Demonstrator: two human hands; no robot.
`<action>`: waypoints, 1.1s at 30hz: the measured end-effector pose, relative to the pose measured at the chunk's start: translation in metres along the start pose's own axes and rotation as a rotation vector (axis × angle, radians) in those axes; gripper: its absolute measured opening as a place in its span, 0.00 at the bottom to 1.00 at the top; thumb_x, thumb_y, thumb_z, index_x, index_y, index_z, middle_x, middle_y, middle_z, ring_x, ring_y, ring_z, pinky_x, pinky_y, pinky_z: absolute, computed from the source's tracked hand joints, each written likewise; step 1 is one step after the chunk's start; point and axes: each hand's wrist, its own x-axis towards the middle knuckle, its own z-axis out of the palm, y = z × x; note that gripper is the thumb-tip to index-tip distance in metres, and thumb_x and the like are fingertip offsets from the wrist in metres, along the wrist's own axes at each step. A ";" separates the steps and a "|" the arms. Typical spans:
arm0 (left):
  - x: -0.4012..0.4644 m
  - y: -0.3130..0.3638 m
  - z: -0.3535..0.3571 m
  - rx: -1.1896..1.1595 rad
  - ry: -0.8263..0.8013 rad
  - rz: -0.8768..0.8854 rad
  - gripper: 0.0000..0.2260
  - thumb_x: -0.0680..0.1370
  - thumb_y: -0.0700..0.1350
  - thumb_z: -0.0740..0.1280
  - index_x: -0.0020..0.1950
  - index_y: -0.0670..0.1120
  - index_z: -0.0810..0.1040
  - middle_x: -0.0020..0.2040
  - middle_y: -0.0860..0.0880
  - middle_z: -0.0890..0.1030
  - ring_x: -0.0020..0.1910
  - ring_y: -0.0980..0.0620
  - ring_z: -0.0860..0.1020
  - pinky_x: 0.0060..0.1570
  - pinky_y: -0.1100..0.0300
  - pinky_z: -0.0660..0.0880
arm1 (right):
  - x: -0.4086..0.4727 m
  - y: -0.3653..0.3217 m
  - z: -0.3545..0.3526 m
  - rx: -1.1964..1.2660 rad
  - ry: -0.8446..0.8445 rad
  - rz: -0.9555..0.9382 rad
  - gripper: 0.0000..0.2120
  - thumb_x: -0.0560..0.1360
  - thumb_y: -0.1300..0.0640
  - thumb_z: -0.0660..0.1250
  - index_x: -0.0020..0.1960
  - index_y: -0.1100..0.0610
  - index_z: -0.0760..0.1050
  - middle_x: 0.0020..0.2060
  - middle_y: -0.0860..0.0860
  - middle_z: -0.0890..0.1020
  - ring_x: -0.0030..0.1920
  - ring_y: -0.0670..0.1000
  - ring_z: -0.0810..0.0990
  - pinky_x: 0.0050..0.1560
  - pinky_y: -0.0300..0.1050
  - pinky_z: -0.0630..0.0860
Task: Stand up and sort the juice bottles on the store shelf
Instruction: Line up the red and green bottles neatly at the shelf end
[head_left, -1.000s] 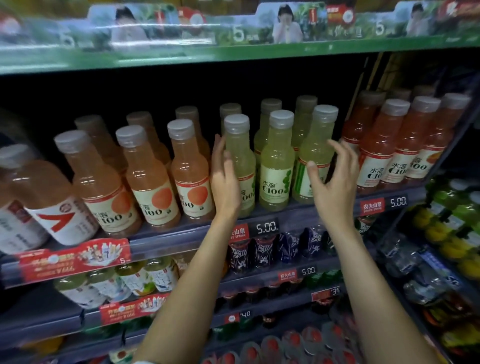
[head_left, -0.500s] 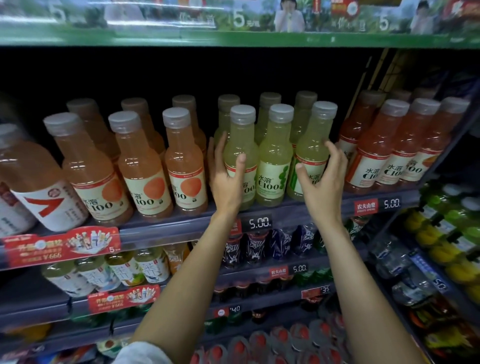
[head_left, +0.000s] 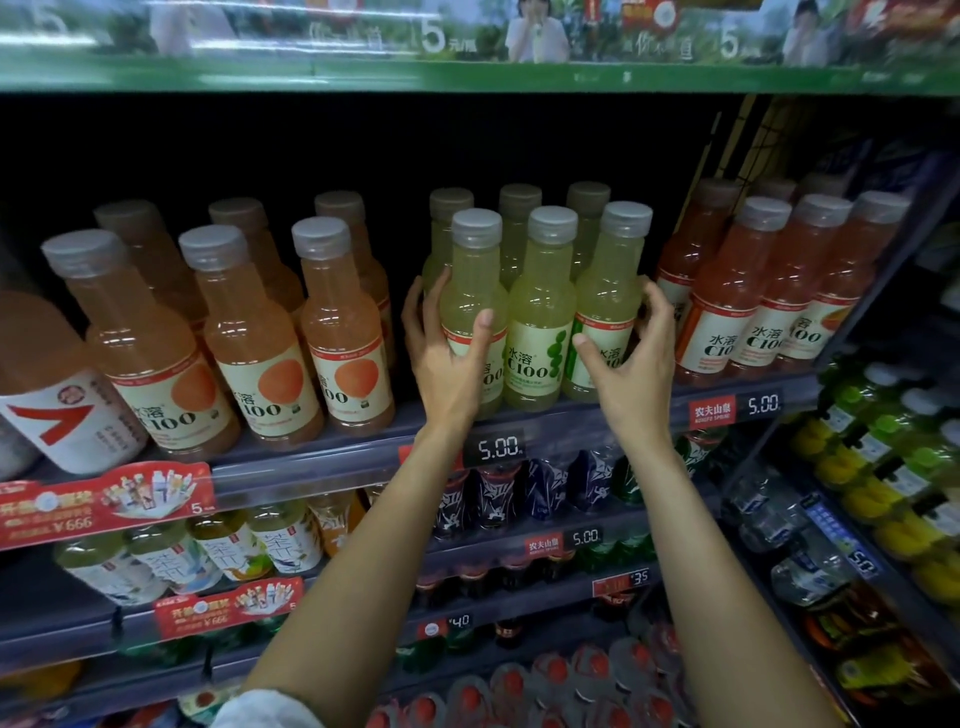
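- Store shelving filled the head view: dark back wall, green promo banner (head_left: 467, 73) across the top, grey shelf edge (head_left: 322, 467) carrying price tags.
- Landmark: front row of three yellow-green juice bottles, mid-shelf, all upright, packed side by side.
- Left yellow-green bottle (head_left: 475, 306) had the left hand (head_left: 447, 364) wrapped on it, thumb (head_left: 483, 325) across the label front, fingers curled round its far left side. Clamped on it.
- Middle yellow-green bottle (head_left: 540, 312) stood between the two hands, label facing out, untouched by either as far as could be seen.
- Right yellow-green bottle (head_left: 608, 301) had the right hand (head_left: 631, 374) cupped round its lower part, thumb on the label front, fingers bent round its right side. Closed on it.
- Behind that row, a second row of yellow-green bottles (head_left: 519, 228), only caps and shoulders showing.
- Left of the row: orange juice bottles (head_left: 249, 343) in two rows, upright, small gap before the left hand.
- Far left beyond those: white-labelled bottle with red mark (head_left: 57, 410), partly cut by frame edge.
- Right of the row: reddish-orange bottles (head_left: 727, 306), upright, just beside the right hand's fingers.
- Below the row: price tag 5.00 (head_left: 498, 447) on the shelf edge, between the wrists.
- Lower shelves held tea bottles (head_left: 280, 545) and dark bottles (head_left: 498, 493); blurry.
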 end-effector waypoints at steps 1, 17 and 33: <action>0.000 0.000 0.000 -0.007 0.002 0.001 0.31 0.69 0.75 0.56 0.69 0.63 0.62 0.75 0.49 0.60 0.73 0.52 0.62 0.67 0.58 0.63 | 0.000 0.001 0.000 -0.002 -0.006 0.005 0.35 0.72 0.56 0.72 0.72 0.57 0.58 0.67 0.50 0.66 0.67 0.46 0.65 0.67 0.39 0.62; 0.003 -0.001 0.006 -0.022 -0.032 0.001 0.22 0.73 0.65 0.59 0.66 0.65 0.61 0.73 0.51 0.61 0.69 0.61 0.62 0.60 0.80 0.58 | 0.004 0.006 -0.004 -0.020 -0.036 0.024 0.35 0.72 0.58 0.71 0.73 0.57 0.56 0.70 0.53 0.65 0.66 0.42 0.63 0.64 0.29 0.59; -0.068 0.059 -0.123 0.464 -0.201 0.197 0.17 0.80 0.51 0.62 0.66 0.47 0.74 0.58 0.54 0.79 0.55 0.60 0.76 0.57 0.62 0.73 | -0.057 -0.054 0.012 -0.211 -0.164 -0.482 0.19 0.75 0.60 0.65 0.65 0.57 0.69 0.67 0.57 0.69 0.67 0.56 0.68 0.67 0.56 0.66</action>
